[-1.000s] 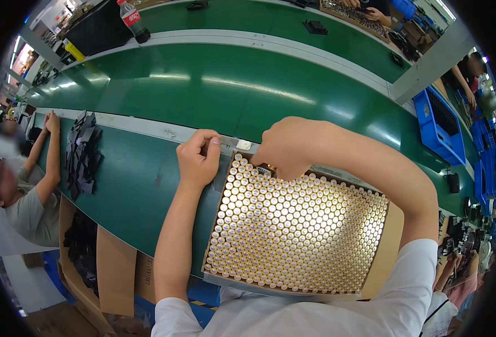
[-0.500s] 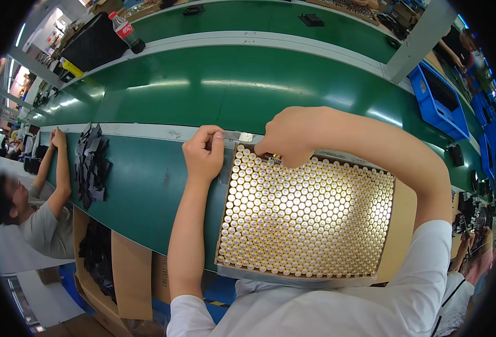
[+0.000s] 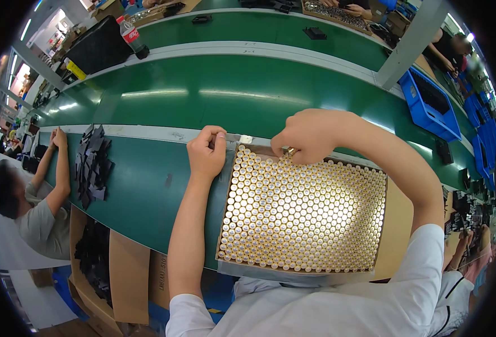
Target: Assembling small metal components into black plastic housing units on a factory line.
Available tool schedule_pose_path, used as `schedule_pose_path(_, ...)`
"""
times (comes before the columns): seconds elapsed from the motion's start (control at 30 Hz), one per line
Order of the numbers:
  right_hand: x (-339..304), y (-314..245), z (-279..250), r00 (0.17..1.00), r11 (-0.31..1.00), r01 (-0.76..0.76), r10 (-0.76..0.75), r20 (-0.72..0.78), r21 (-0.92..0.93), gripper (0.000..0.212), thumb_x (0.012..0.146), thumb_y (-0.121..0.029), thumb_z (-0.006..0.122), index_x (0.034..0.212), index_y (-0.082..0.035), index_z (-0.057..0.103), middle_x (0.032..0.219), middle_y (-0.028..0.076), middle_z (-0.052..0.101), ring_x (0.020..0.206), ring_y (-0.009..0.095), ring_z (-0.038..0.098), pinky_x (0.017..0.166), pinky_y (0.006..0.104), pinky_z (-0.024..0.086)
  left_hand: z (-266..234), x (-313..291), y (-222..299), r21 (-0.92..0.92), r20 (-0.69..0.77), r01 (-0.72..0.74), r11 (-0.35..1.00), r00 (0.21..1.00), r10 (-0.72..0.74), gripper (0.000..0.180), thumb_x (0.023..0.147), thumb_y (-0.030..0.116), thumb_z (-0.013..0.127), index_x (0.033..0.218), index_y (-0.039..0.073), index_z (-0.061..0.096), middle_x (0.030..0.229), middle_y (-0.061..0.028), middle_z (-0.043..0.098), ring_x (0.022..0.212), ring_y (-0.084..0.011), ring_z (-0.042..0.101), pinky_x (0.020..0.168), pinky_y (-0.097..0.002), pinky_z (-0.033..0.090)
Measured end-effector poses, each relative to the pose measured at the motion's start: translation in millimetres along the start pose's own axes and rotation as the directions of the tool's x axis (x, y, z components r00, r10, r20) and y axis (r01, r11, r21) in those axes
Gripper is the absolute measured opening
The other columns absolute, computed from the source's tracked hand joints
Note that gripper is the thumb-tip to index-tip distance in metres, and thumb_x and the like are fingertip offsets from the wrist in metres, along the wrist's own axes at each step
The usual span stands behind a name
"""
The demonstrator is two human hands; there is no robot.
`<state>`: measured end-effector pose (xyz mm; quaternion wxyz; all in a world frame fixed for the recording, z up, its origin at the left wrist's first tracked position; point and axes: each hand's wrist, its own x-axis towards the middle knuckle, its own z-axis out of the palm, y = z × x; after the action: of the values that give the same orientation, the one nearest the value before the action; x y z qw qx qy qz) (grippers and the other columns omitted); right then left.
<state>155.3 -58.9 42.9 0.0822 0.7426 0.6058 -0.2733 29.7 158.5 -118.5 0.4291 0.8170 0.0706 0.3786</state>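
Observation:
A shallow cardboard box point(image 3: 221, 224) lies in front of me, packed with upright batteries point(image 3: 293, 216) in tight rows, their pale round ends facing up. Over its far edge bends my right hand point(image 3: 310, 135), fingers pinched on a gold-coloured battery point(image 3: 289, 151); whether it grips more than one is hidden. A gap in the rows shows beside those fingers. My left hand point(image 3: 206, 151) is held closed by the box's far left corner, thumb against curled fingers. Anything inside it is hidden.
Dark flat pieces point(image 3: 92, 163) are heaped on the green table point(image 3: 147, 180) at left, near a person point(image 3: 40, 219). Beyond a pale rail runs a green conveyor belt point(image 3: 225, 78). A blue crate point(image 3: 430, 106) stands far right, a cola bottle point(image 3: 131, 35) far left. An open carton point(image 3: 130, 275) sits below left.
My right hand has moved slightly right along the box's far edge, and the gold battery in its fingers shows more plainly. The left hand keeps its closed pose beside the corner.

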Motion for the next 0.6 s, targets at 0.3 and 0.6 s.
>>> schedule_pose_path(0.3, -49, -8, 19, 0.95, 0.993, -0.024, 0.059, -0.305, 0.119, 0.026, 0.082, -0.007, 0.06, 0.106, -0.01, 0.07, 0.07, 0.009, 0.069, 0.055, 0.027, 0.059, 0.061, 0.0389, 0.047, 7, 2, -1, 0.041, 0.034, 0.0, 0.999, 0.999, -0.001, 0.007, 0.088, 0.006, 0.065, 0.088, 0.007, 0.072, 0.061, 0.001, 0.058, 0.051, -0.0108, 0.044, 0.051, -0.026, 0.038)
schedule_pose_path(0.6, -127, -64, 70, 0.956, 0.913, 0.178, -0.072, -0.285, 0.367, 0.022, 0.087, -0.006, 0.061, 0.109, -0.007, 0.063, 0.095, 0.012, 0.073, 0.074, 0.034, 0.066, 0.066, 0.0449, 0.051, -4, -5, -23, -0.008, 0.075, 0.026, 1.0, 0.997, -0.025, 0.01, 0.094, 0.007, 0.061, 0.094, 0.004, 0.07, 0.073, -0.0014, 0.065, 0.06, -0.0106, 0.051, 0.057, -0.0257, 0.041)
